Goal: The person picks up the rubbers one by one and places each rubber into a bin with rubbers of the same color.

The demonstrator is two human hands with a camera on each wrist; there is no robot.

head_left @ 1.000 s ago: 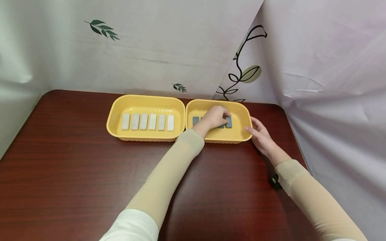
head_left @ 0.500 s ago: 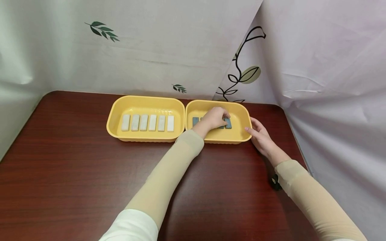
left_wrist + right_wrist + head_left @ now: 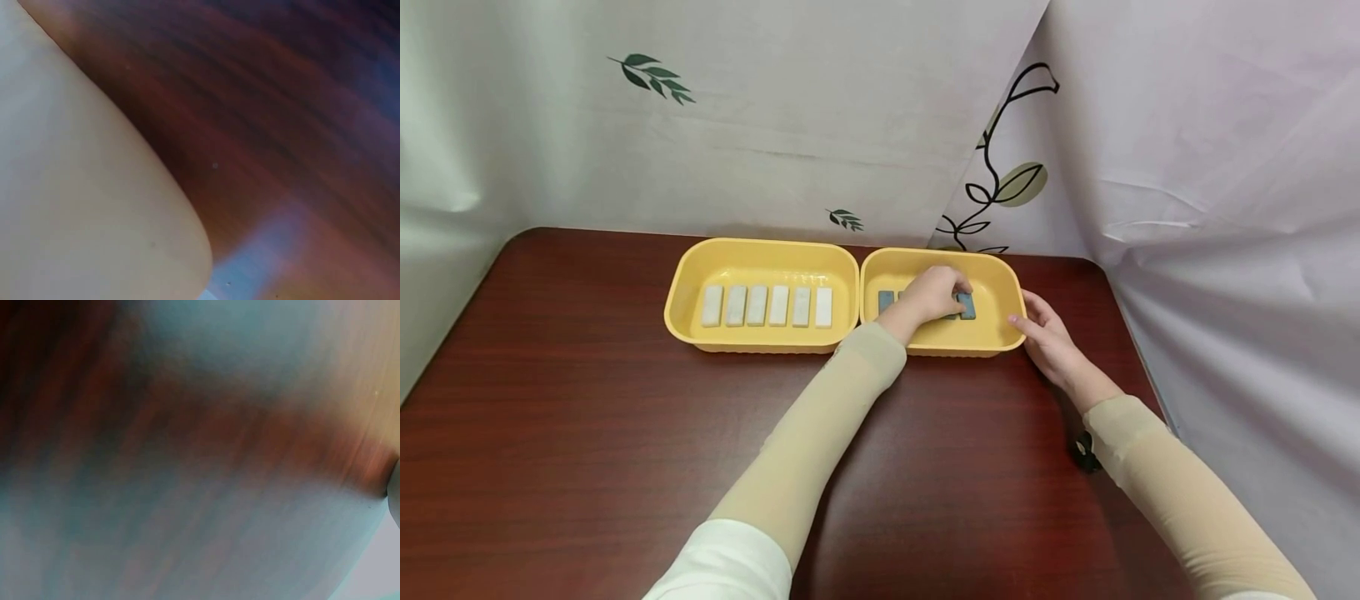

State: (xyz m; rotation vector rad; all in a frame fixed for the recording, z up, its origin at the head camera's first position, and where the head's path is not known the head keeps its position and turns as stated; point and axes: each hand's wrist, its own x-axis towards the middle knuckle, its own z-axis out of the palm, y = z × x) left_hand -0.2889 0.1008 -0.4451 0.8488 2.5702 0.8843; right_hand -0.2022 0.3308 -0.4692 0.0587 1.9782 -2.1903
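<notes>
In the head view, my left hand [image 3: 931,293] reaches into the right yellow plastic basin [image 3: 940,339]. Its thumb and fingers pinch the rightmost blue-grey rectangular block [image 3: 968,307], which lies on the basin floor. Farther left in that row sits another blue-grey block [image 3: 886,302]; the blocks between are mostly covered by the hand. My right hand [image 3: 1049,340] grips the basin's right end, thumb over the rim and fingers along the outside. Only a blurred forearm sleeve [image 3: 94,187] and tabletop show in the left wrist view. The right wrist view is too blurred to show the hand.
The left yellow basin [image 3: 760,341] stands against the right one and holds a row of several whitish blocks [image 3: 778,306]. Both are near the back of the dark red wooden table [image 3: 625,433]. A pale patterned curtain [image 3: 760,125] hangs behind and along both sides.
The rightmost blue-grey block has shifted very slightly left under my left hand's fingers. My right hand has kept its place on the basin.
</notes>
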